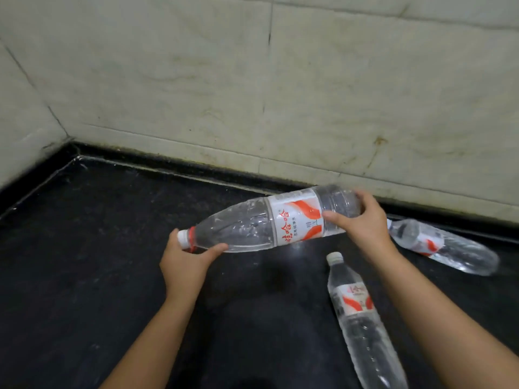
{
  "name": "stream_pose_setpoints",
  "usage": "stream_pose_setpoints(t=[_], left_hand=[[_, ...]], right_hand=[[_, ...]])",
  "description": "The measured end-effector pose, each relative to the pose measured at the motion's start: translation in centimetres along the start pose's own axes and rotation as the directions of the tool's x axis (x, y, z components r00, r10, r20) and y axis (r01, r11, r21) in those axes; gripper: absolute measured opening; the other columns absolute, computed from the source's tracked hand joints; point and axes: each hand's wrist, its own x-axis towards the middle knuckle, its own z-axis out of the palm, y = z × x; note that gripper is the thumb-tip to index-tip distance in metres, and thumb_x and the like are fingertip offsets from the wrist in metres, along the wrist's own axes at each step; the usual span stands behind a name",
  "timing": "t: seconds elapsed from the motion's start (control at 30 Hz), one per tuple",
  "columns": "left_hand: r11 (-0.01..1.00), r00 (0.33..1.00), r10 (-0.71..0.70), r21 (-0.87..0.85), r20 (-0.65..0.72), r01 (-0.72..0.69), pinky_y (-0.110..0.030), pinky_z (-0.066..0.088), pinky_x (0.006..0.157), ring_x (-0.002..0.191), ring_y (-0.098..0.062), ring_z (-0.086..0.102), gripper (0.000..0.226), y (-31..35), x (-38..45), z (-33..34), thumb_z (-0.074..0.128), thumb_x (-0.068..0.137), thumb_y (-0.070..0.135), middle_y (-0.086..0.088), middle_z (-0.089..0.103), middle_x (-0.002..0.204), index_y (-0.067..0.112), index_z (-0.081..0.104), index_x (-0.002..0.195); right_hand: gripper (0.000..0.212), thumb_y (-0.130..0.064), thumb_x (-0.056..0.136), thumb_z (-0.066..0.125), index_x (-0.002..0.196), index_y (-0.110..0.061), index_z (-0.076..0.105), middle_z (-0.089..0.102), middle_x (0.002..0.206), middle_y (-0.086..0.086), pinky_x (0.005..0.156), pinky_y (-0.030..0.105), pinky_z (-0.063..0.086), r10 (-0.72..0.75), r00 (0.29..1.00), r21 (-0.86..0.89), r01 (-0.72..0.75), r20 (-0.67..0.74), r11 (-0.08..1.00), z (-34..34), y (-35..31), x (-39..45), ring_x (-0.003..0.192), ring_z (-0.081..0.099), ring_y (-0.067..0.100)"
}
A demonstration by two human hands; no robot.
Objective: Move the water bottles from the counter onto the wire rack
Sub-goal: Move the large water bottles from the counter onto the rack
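Three water bottles show over the black counter [84, 276]. Both hands grasp the held bottle [269, 220] sideways above it: left hand [185, 262] at the neck, right hand [362, 220] round the base. Two others lie right: near bottle [356, 313], far bottle [443, 245].

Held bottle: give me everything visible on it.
The held bottle is clear plastic with a white cap, red neck ring and a white label with red swirls and red script. It looks empty and lies nearly horizontal above the dark counter, cap to the left. The left hand grips the neck, the right hand the base.
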Motion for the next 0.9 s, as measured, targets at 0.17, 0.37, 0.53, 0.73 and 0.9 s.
stream_pose_setpoints(t=[0.17,0.37,0.53,0.73,0.9], left_hand=[[0.988,0.986,0.135,-0.093,0.093,-0.126,-0.029,0.042,0.085,0.093,-0.017,0.056,0.058,5.2,-4.1,3.9,0.086,0.055,0.013,0.003,0.059,0.09,0.018,0.058,0.105],[0.941,0.908,0.315,-0.219,0.277,-0.26,-0.027,0.043,0.082,0.091,-0.015,0.057,0.057,11.6,-13.9,9.4,0.086,0.055,0.011,0.003,0.061,0.092,0.012,0.057,0.104],[0.894,0.814,0.439,-0.276,0.381,-0.353,-0.036,0.045,0.072,0.073,-0.017,0.052,0.041,15.3,-25.5,13.9,0.086,0.053,0.013,-0.008,0.062,0.078,0.015,0.054,0.078],[0.825,0.681,0.559,-0.406,0.473,-0.394,-0.014,0.043,0.064,0.064,-0.001,0.052,0.042,18.5,-40.7,18.2,0.085,0.056,0.013,0.008,0.06,0.074,0.027,0.05,0.074],[0.791,0.582,0.607,-0.483,0.541,-0.376,-0.035,0.048,0.076,0.077,-0.019,0.057,0.067,21.5,-50.3,21.5,0.086,0.045,0.034,-0.01,0.066,0.09,0.008,0.056,0.098]], right_hand=[[0.065,-0.012,0.067,0.081,0.124,-0.004,0.049,0.055,0.113,0.006,0.086,0.026,0.04,0.023,0.985,0.021,-0.02,-0.172,1.0,-10.0,-0.4,-3.1,0.101,0.053,0.017],[0.059,-0.008,0.069,0.078,0.121,-0.003,0.05,0.054,0.103,0.003,0.081,0.028,0.042,0.051,0.918,0.091,-0.016,-0.393,0.996,-24.0,1.0,-9.7,0.093,0.053,0.016],[0.061,-0.012,0.067,0.08,0.12,-0.005,0.052,0.057,0.109,0.005,0.087,0.033,0.045,0.036,0.819,0.064,0.001,-0.572,0.998,-36.3,4.5,-17.4,0.098,0.054,0.018],[0.059,-0.009,0.069,0.078,0.121,-0.006,0.051,0.055,0.106,0.004,0.078,0.026,0.04,0.011,0.709,0.037,0.022,-0.705,0.999,-50.2,7.5,-27.8,0.094,0.053,0.016],[0.057,-0.009,0.065,0.081,0.116,-0.005,0.054,0.062,0.11,0.013,0.09,0.038,0.047,0.023,0.607,0.034,0.007,-0.794,0.999,-59.5,10.2,-33.6,0.098,0.059,0.025]])
